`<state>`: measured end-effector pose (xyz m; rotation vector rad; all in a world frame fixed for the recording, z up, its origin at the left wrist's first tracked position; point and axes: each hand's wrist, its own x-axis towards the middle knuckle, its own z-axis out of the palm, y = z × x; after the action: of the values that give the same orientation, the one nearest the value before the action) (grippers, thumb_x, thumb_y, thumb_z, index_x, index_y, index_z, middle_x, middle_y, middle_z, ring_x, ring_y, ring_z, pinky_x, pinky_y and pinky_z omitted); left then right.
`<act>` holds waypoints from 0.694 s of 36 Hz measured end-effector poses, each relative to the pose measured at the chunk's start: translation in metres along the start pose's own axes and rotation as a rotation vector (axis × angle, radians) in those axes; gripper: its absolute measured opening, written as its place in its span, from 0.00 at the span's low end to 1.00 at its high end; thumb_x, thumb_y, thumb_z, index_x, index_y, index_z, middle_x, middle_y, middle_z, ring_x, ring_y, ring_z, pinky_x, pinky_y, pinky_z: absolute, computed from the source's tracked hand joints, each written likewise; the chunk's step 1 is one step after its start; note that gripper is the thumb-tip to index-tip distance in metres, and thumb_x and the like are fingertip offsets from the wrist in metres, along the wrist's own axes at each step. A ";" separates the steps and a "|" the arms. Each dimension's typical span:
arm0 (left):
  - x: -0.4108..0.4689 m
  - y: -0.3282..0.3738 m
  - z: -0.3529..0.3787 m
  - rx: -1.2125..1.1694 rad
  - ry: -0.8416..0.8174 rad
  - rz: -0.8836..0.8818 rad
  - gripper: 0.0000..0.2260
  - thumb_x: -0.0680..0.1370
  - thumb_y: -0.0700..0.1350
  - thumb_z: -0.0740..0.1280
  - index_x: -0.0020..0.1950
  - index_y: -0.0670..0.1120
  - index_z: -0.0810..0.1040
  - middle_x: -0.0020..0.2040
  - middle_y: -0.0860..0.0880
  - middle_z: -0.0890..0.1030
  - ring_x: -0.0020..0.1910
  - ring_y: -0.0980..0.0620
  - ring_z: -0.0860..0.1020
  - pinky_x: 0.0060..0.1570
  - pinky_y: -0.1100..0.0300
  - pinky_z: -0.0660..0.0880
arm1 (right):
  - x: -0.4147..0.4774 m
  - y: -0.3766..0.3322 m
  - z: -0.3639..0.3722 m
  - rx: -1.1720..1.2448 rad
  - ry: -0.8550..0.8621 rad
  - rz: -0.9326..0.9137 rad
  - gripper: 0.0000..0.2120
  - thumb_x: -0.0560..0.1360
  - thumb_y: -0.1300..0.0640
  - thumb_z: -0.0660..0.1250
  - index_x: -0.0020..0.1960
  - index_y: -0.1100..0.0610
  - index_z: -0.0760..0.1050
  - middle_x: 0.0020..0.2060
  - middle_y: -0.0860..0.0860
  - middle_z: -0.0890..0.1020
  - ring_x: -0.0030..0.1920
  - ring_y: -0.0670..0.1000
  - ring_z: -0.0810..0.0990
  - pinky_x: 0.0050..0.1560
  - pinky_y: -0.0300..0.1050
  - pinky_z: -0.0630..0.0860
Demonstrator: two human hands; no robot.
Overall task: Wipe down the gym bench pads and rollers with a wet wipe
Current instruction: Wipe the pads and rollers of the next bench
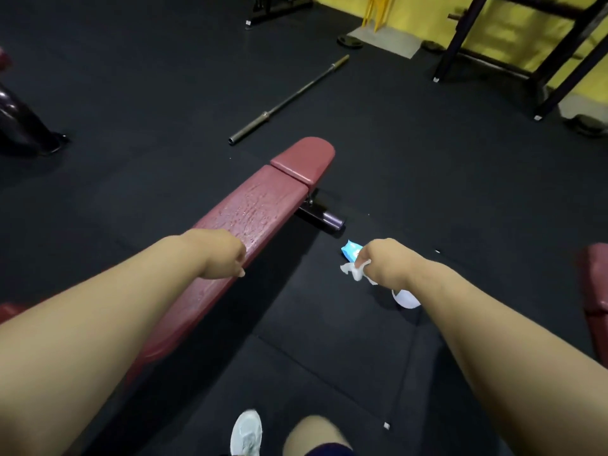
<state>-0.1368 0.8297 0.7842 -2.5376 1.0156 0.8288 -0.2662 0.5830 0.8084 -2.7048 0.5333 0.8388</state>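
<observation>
A long maroon bench pad (250, 212) runs from lower left toward the middle, with a shorter seat pad (304, 159) at its far end. Its surface glistens with wet drops. My left hand (220, 255) rests over the pad's near edge, fingers curled down; what they hold, if anything, is hidden. My right hand (383, 261) hangs over the floor to the right of the bench and pinches a crumpled white wet wipe (355, 269). A blue wipe packet (350, 250) lies on the floor just beyond that hand.
Black rubber floor all around. A barbell (289, 98) lies beyond the bench. A white object (406, 299) sits on the floor under my right wrist. Another maroon pad (595, 291) stands at the right edge, a dark rack (526, 54) at back right. My shoe (246, 432) is below.
</observation>
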 end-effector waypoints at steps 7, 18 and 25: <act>0.101 -0.014 -0.052 0.010 -0.022 0.049 0.18 0.78 0.58 0.60 0.64 0.53 0.72 0.59 0.52 0.77 0.57 0.49 0.75 0.53 0.54 0.74 | 0.086 0.027 -0.050 -0.016 -0.055 0.100 0.16 0.77 0.55 0.58 0.59 0.59 0.78 0.58 0.52 0.78 0.59 0.56 0.76 0.61 0.45 0.72; 0.277 -0.018 -0.142 -0.094 -0.069 -0.006 0.18 0.78 0.58 0.60 0.65 0.53 0.72 0.61 0.53 0.76 0.59 0.50 0.74 0.56 0.55 0.72 | 0.278 0.120 -0.138 0.058 0.007 0.033 0.14 0.73 0.61 0.59 0.52 0.58 0.81 0.52 0.56 0.82 0.51 0.57 0.80 0.54 0.50 0.78; 0.359 -0.031 -0.178 -0.283 -0.063 -0.075 0.17 0.78 0.58 0.60 0.64 0.54 0.72 0.57 0.54 0.77 0.57 0.51 0.74 0.53 0.56 0.73 | 0.387 0.130 -0.191 0.080 -0.019 -0.020 0.12 0.72 0.62 0.60 0.48 0.62 0.81 0.51 0.62 0.82 0.51 0.62 0.80 0.49 0.52 0.78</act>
<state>0.1680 0.5779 0.7098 -2.7414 0.8284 1.0907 0.0694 0.2964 0.7175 -2.6226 0.5229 0.8188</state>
